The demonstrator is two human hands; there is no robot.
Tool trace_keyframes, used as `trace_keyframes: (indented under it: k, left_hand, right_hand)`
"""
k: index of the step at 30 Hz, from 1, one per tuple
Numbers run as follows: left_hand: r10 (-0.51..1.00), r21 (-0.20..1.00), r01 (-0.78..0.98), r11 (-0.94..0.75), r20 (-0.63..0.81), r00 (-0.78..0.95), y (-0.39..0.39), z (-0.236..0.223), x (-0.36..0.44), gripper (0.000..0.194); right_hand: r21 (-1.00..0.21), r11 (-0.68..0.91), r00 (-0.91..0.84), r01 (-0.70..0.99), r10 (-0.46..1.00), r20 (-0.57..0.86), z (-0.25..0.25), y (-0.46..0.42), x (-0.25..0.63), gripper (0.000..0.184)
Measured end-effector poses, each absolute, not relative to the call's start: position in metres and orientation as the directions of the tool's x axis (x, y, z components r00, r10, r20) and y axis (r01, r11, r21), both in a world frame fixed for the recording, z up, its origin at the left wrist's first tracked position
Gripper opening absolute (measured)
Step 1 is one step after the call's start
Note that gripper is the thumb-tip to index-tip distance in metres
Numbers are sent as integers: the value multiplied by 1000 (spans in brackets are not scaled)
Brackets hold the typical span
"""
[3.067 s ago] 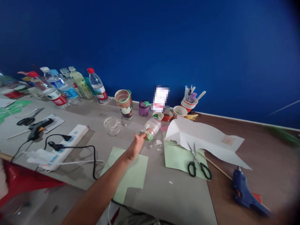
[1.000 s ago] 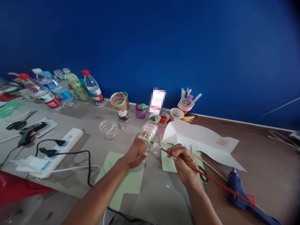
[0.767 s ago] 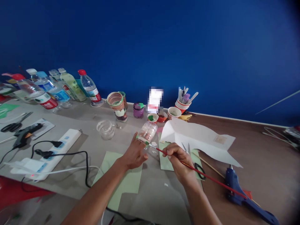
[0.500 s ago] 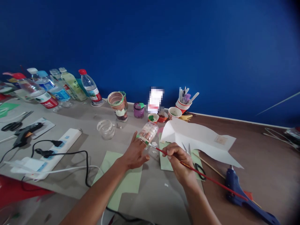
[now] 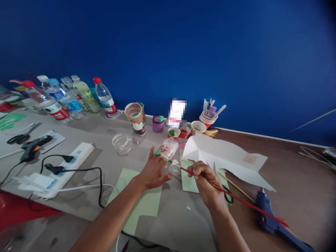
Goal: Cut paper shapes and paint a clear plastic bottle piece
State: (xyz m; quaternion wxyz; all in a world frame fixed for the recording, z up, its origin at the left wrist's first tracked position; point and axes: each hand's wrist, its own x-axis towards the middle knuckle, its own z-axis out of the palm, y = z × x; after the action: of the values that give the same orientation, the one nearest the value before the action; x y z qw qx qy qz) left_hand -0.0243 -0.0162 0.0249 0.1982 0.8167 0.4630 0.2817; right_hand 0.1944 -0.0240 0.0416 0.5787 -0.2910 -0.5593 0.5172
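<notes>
My left hand (image 5: 154,171) has its fingers inside the open end of a clear cut plastic bottle (image 5: 169,147), holding it tilted on its side; the thumb sticks out away from it. Green paint shows along the bottle's near rim. My right hand (image 5: 207,180) pinches a long red paintbrush (image 5: 236,198), its green-tipped bristles touching that rim. Beyond the bottle stand a small cup of green paint (image 5: 173,133) and a cup with reddish-brown paint (image 5: 184,132). A clear cut bottle piece (image 5: 121,145) sits to the left.
A painted cup (image 5: 136,119), a purple jar (image 5: 158,123) and a phone (image 5: 177,112) stand near the blue wall. White paper (image 5: 223,154), scissors (image 5: 228,194) and a blue glue gun (image 5: 273,217) lie right. Left are a power strip (image 5: 70,168), a black glue gun (image 5: 35,148) and several bottles (image 5: 105,98).
The view has shifted slightly, so things appear further right. The brush tip stays at the bottle's rim, and more green shows along that rim. Both hands keep their holds.
</notes>
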Motion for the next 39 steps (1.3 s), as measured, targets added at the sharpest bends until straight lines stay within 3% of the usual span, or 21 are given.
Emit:
trace_keyframes:
  k: [10, 16, 24, 29, 34, 39]
  left_hand:
    - [857, 497, 700, -514, 252, 450, -16, 25, -23, 89]
    - [844, 506, 679, -532, 257, 470, -17, 28, -21, 88]
    - [857, 360, 778, -515, 198, 476, -18, 29, -19, 97]
    - [852, 320, 789, -524, 196, 486, -19, 28, -19, 96]
    - [857, 296, 804, -516, 181, 483, -19, 26, -18, 89]
    - [859, 314, 800, -511, 167, 483, -20, 29, -18, 93]
  right_hand:
    - [-915, 257, -171, -311, 932, 320, 44, -25, 194, 16]
    - [-904, 253, -173, -345, 929, 326, 44, -25, 194, 17]
    - [-888, 241, -176, -390, 928, 329, 46, -26, 195, 20]
    - [-918, 242, -208, -315, 926, 315, 44, -25, 195, 21]
    - [-890, 255, -177, -378, 924, 340, 44, -24, 195, 21]
    - [-919, 265, -221, -291, 916, 334, 40, -25, 194, 23]
